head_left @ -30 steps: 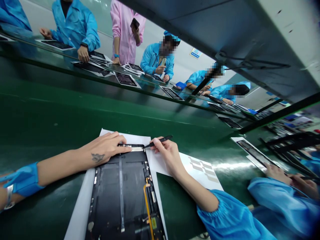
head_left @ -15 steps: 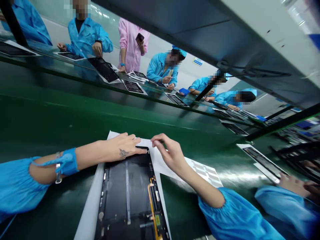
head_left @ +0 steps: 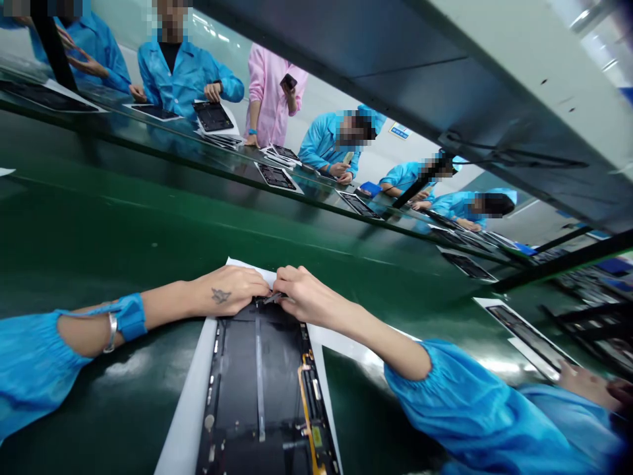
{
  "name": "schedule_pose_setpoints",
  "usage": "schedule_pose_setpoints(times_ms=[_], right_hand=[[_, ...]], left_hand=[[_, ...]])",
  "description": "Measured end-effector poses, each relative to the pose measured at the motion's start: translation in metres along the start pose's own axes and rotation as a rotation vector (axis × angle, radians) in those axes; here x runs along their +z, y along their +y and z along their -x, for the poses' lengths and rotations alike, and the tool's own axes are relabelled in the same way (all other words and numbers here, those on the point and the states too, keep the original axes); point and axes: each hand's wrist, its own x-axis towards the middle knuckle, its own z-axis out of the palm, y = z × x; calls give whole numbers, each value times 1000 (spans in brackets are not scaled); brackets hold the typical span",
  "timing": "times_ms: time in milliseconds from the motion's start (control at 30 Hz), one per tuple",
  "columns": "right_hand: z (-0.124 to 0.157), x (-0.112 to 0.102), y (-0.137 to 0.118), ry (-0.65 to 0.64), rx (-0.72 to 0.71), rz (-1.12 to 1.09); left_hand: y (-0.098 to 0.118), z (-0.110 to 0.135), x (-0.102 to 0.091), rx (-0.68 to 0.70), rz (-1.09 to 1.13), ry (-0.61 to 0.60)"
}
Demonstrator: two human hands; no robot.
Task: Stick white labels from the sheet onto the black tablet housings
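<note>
An opened tablet housing (head_left: 281, 382), black inside with an orange ribbon cable (head_left: 305, 402) along its right side, lies on a white sheet (head_left: 185, 402). My left hand (head_left: 232, 290) rests at its far edge, fingers curled closed; what they grip, if anything, is hidden. Close beside it, my right hand (head_left: 306, 295) pinches a small grey strip (head_left: 273, 298) over that same far edge. The fingertips of both hands almost meet, hiding part of the edge.
A white sheet with grey rectangles lies partly under my right forearm. To the right, a co-worker's hand (head_left: 583, 384) touches another housing (head_left: 524, 330). Across the green bench (head_left: 123, 224), several co-workers stand or sit behind more housings. A grey shelf (head_left: 395, 59) slants overhead.
My right hand has come down and left to the housing's far edge and closed on a small strip. My left hand has drawn back slightly, its fingers now curled.
</note>
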Motion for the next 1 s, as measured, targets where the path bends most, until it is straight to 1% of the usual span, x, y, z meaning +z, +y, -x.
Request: schedule_pose_setpoints(times_ms=[100, 233, 333, 433, 500, 533, 633, 667, 700, 733, 767, 900, 967, 1000], right_hand=[[-5, -2, -2, -33, -28, 57], [-8, -7, -3, -100, -38, 100], [-1, -13, 4, -144, 0, 101], [11, -13, 14, -164, 69, 28], [19, -6, 20, -106, 87, -70], [24, 0, 21, -29, 99, -126], [36, 23, 17, 329, 154, -306], [39, 30, 14, 424, 162, -363], [42, 35, 11, 486, 153, -410], [45, 40, 8, 509, 127, -439], [47, 42, 6, 503, 91, -446], [53, 38, 8, 401, -28, -340], [54, 35, 12, 354, -43, -291], [55, 34, 13, 356, -32, -277]], left_hand=[[2, -2, -1, -6, -3, 5], [3, -1, -3, -8, -26, -19], [3, 0, -2, 3, -43, -23], [3, 0, -1, 8, -52, -22], [3, -1, 0, 8, -56, -22], [3, -1, 0, 6, -60, -21], [3, -1, 0, 0, -73, -9], [4, -1, 0, -4, -76, -6], [4, -1, 0, -6, -77, -1], [4, -1, 0, -6, -78, 4], [4, -1, 0, -3, -79, 9], [5, -1, 1, 13, -82, 18], [5, -1, 1, 15, -76, 15], [4, -1, 1, 12, -69, 16]])
